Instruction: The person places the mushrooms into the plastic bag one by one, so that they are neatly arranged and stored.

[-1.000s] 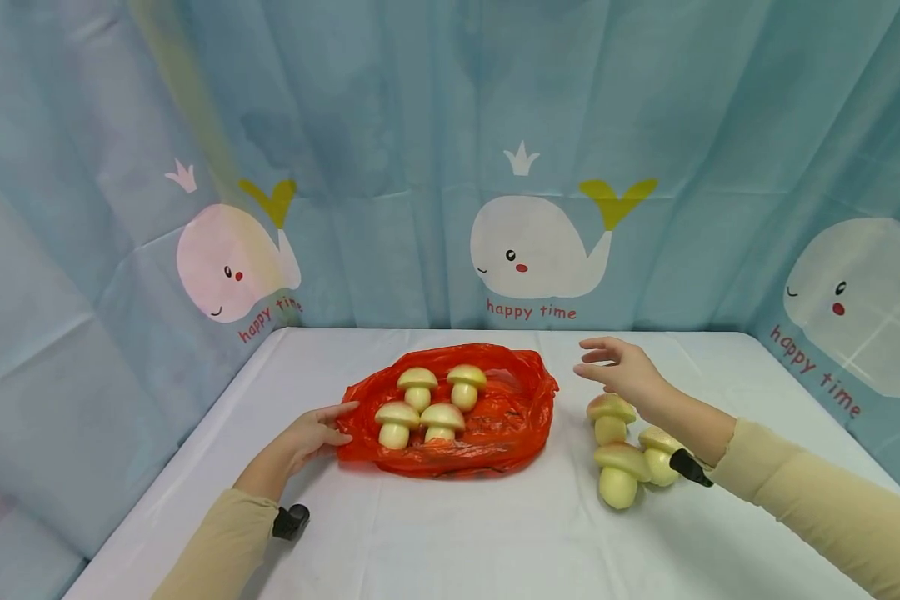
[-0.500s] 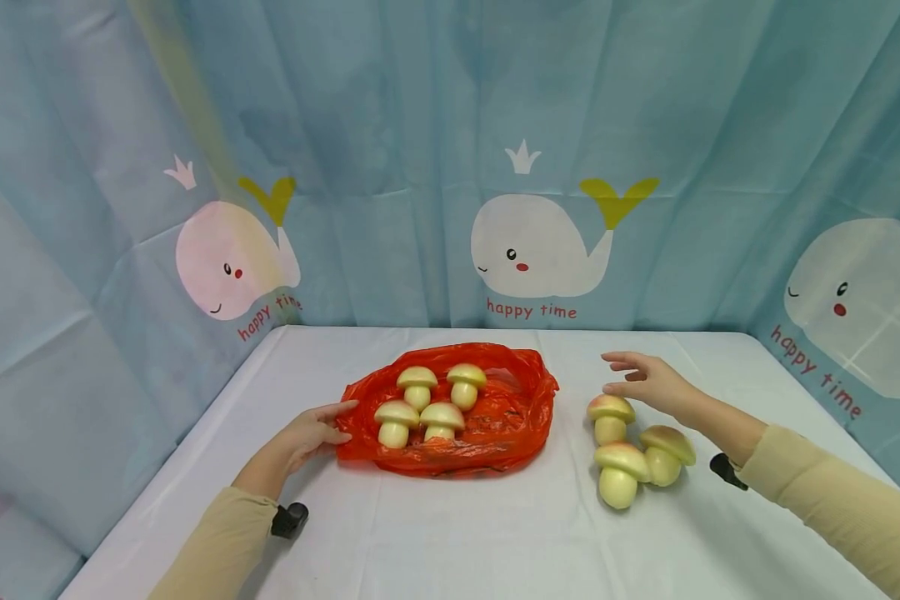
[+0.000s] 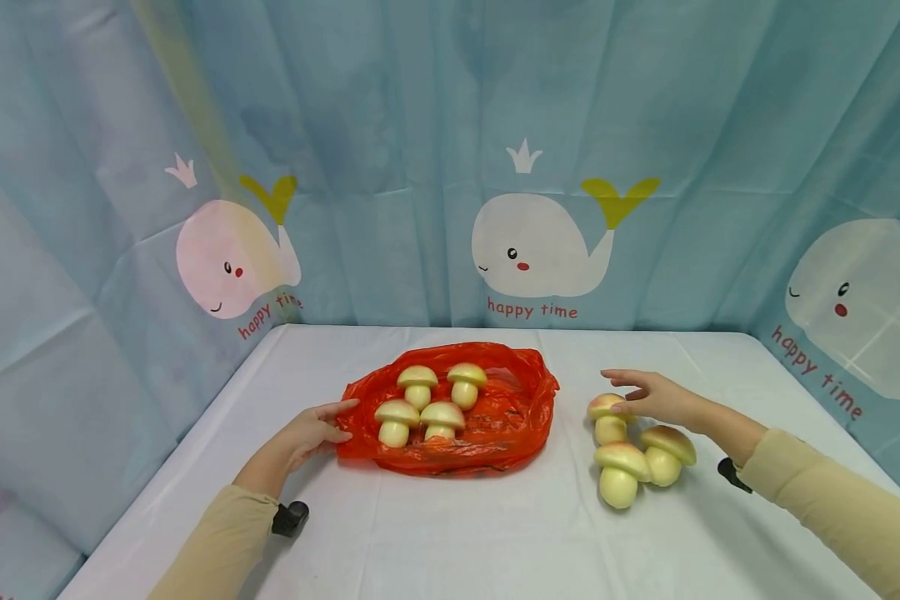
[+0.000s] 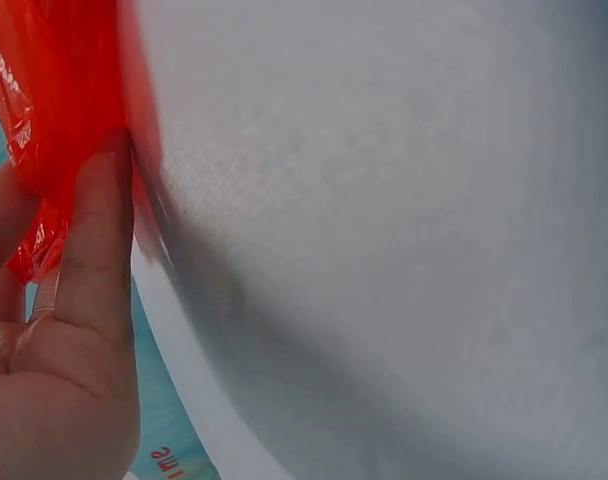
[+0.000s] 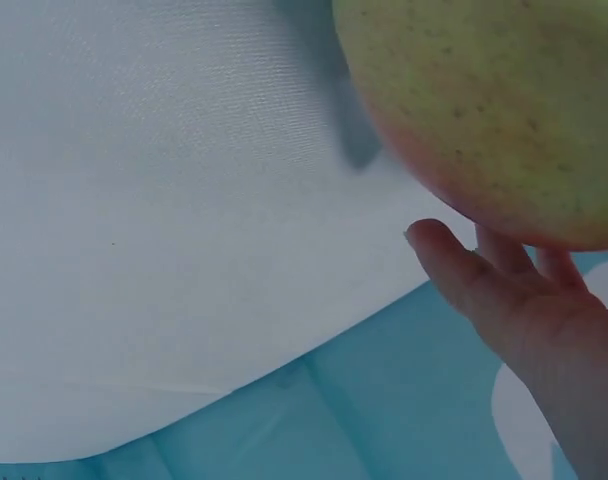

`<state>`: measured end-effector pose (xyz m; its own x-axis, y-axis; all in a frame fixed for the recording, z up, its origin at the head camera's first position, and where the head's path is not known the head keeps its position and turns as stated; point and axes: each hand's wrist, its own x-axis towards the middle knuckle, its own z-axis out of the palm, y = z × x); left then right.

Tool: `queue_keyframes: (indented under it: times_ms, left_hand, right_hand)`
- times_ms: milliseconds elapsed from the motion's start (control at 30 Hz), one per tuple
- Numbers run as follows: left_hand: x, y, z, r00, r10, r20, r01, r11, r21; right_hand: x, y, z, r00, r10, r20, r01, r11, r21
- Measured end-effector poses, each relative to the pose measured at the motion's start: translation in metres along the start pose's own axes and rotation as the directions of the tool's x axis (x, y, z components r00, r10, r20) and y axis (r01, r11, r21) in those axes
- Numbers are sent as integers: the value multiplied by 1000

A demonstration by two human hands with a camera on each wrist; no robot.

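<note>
My left hand (image 3: 303, 437) holds the left edge of a red plastic bag (image 3: 517, 454), which lies spread with its mouth open. In the left wrist view, the red film (image 4: 59, 80) runs between thumb and fingers. Several toy mushrooms (image 3: 418, 379) with pale yellow caps stand inside the bag. My right hand (image 3: 667, 398) hovers with loosely bent fingers at the rearmost of three mushrooms (image 3: 606, 405) outside the bag. Its thumb overlaps that cap in the head view. Close up in the right wrist view, a yellow-green, red-edged cap (image 5: 494, 110) lies right by the fingertips.
Two more mushrooms, a front one (image 3: 619, 475) and a right one (image 3: 667, 454), stand close together beneath the right forearm. White cloth covers the table (image 3: 450, 533). A blue whale-print curtain (image 3: 390, 250) hangs behind and along both sides.
My right hand has moved rightward, then lowered from above the loose mushrooms to the rearmost one's cap. The right mushroom has come into fuller view. The left hand and bag have stayed put.
</note>
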<state>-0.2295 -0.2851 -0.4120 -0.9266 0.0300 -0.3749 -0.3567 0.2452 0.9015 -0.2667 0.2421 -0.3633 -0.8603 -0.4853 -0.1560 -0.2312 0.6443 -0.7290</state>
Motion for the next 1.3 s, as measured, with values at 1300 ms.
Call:
queue_keyframes:
  times_ms: [1300]
  left_hand:
    - [-1, 0, 1, 1000, -3, -8, 3, 1000, 2]
  right_hand:
    - [9, -11, -7, 998, 54, 10, -54, 998, 40]
